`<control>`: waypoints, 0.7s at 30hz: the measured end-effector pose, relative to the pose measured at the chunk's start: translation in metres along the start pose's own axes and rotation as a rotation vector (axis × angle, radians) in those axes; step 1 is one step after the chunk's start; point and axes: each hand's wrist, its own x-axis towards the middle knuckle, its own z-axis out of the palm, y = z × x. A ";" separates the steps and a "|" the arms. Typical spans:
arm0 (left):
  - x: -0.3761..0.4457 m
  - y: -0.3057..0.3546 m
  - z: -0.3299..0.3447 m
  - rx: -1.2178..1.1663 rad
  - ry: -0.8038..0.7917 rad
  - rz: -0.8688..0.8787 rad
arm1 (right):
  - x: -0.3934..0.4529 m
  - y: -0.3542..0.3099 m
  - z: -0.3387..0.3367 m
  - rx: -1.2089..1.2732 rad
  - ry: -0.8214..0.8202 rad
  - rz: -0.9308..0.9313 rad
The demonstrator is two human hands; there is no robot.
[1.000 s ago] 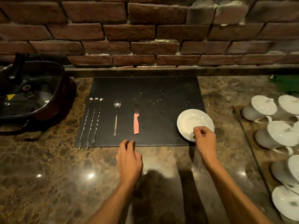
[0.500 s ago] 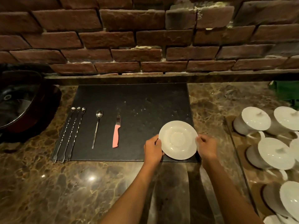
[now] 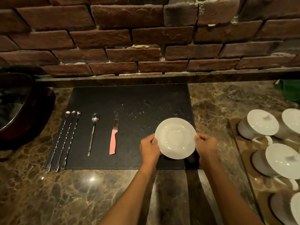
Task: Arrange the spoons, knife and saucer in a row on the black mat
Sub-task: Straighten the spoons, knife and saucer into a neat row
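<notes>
A white saucer [image 3: 175, 138] is over the right front part of the black mat [image 3: 129, 101]. My left hand [image 3: 149, 149] grips its left rim and my right hand [image 3: 205, 146] grips its right rim. A shadow under it suggests it is slightly lifted. A pink-handled knife [image 3: 113, 140] lies on the mat left of the saucer. A small teaspoon [image 3: 93, 132] lies further left. Three long twisted bar spoons [image 3: 65, 140] lie side by side along the mat's left edge.
A brick wall [image 3: 146, 38] with a ledge closes the back. A dark pot [image 3: 19, 111] stands at the left. White lidded cups [image 3: 258, 124] sit on a tray [image 3: 243, 159] at the right. Something green [image 3: 290, 91] is at the far right on the marble counter [image 3: 65, 195].
My left hand came off the counter and took the saucer's left rim. The saucer shifted left, further onto the mat, now held by both hands.
</notes>
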 end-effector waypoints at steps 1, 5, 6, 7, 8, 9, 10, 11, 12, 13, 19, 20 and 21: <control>0.007 0.004 -0.001 0.003 -0.003 0.013 | 0.002 -0.006 0.004 0.018 -0.016 -0.025; 0.037 0.016 -0.008 0.051 0.032 0.046 | 0.011 -0.028 0.024 0.045 -0.062 -0.060; 0.043 0.017 -0.009 0.058 0.041 0.050 | 0.014 -0.031 0.029 0.045 -0.071 -0.061; 0.049 0.018 -0.009 0.061 0.047 0.051 | 0.018 -0.033 0.034 0.037 -0.074 -0.063; 0.054 0.019 -0.010 0.066 0.052 0.046 | 0.020 -0.035 0.038 0.023 -0.072 -0.062; 0.058 0.019 -0.010 0.067 0.057 0.040 | 0.022 -0.035 0.041 0.012 -0.070 -0.061; 0.060 0.018 -0.011 0.063 0.060 0.035 | 0.023 -0.035 0.044 0.004 -0.071 -0.061; 0.062 0.016 -0.011 0.054 0.059 0.037 | 0.024 -0.033 0.046 -0.001 -0.070 -0.068; 0.063 0.015 -0.012 0.047 0.055 0.040 | 0.024 -0.032 0.047 -0.006 -0.069 -0.076; 0.063 0.013 -0.013 0.036 0.047 0.048 | 0.024 -0.030 0.048 -0.010 -0.065 -0.087; 0.064 0.011 -0.017 0.030 0.017 0.093 | 0.022 -0.026 0.046 -0.053 -0.057 -0.127; 0.064 0.012 -0.017 0.045 0.024 0.096 | 0.020 -0.027 0.046 -0.051 -0.059 -0.130; 0.065 0.012 -0.017 0.054 0.033 0.100 | 0.020 -0.026 0.046 -0.043 -0.063 -0.139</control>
